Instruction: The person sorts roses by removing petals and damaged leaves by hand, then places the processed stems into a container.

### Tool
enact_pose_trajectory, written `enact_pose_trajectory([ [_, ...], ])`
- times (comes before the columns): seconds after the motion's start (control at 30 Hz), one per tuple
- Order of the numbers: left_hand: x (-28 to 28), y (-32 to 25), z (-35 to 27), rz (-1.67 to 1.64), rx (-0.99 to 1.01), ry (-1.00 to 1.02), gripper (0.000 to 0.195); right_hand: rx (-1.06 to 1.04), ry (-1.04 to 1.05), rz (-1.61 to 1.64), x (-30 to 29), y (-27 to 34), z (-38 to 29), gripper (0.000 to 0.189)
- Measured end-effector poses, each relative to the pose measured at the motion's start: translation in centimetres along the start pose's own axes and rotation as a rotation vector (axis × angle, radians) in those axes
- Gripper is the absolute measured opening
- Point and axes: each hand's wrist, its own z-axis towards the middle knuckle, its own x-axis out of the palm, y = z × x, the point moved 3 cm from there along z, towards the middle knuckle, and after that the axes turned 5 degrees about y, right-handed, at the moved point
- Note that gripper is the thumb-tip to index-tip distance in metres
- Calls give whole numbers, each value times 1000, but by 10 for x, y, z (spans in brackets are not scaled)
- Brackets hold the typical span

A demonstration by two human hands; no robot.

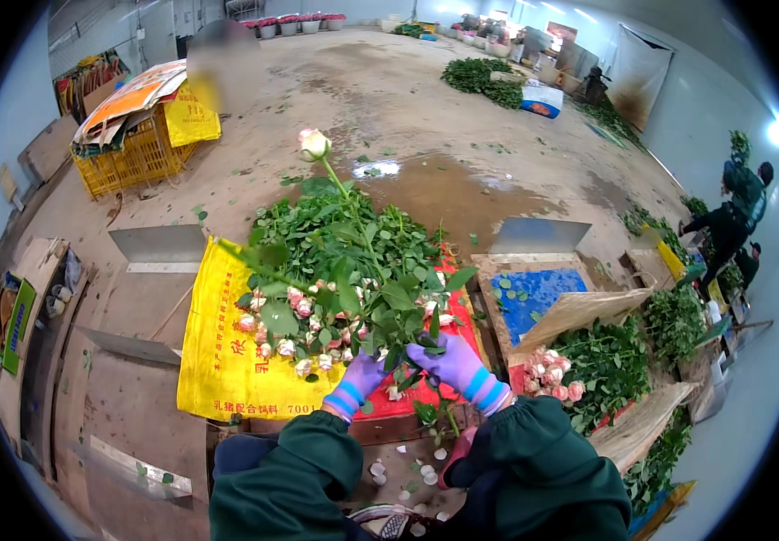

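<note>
My left hand (364, 379), in a purple glove with blue bands, is at the lower leaves of a leafy rose stem (370, 250); its fingers are partly hidden by foliage. Closed around the same stem or stems is my right hand (449, 365), gloved alike. A pale pink and cream rose bloom (313, 145) tops the stem, pointing away from me. Another green stem slants off to the upper left, blurred. Beneath lies a heap of cut roses with pink-white blooms (303, 308) and green foliage (281, 223), on a yellow woven sack (207, 345) and a red one (389, 406).
Metal dividers (159, 245) stand on the boards at left. A blue sheet (539, 294) and bundled pink roses (552, 373) lie at right. Beyond are a yellow crate (132, 159), a wet floor (457, 193) and a blurred figure. Other people (734, 203) are at far right. Petals (429, 473) lie below.
</note>
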Motion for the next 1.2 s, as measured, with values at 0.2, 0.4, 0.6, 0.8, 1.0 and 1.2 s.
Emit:
enact_pose_trajectory([
  [0.2, -13, -41, -17, -730, -245, -88, 24, -41, -83, 112, -5, -10, 3, 42],
  [0.4, -45, -108, -27, -883, -418, -19, 27, 35, -175, -39, -30, -23, 22, 52],
  [0.6, -96, -134, -44, -987, -453, -217, 33, -95, -319, -693, -40, -8, 32, 45],
  [0.8, -122, -125, -47, -1213, -210, -310, 30, -35, -384, -861, -99, -6, 20, 30],
  [1.0, -154, -114, -57, -782, -19, -416, 38, 4, -423, -868, -106, -30, 49, 41],
  [1.2, -89, -158, -25, -879, -289, -129, 39, -251, -227, -438, -51, -21, 39, 46],
])
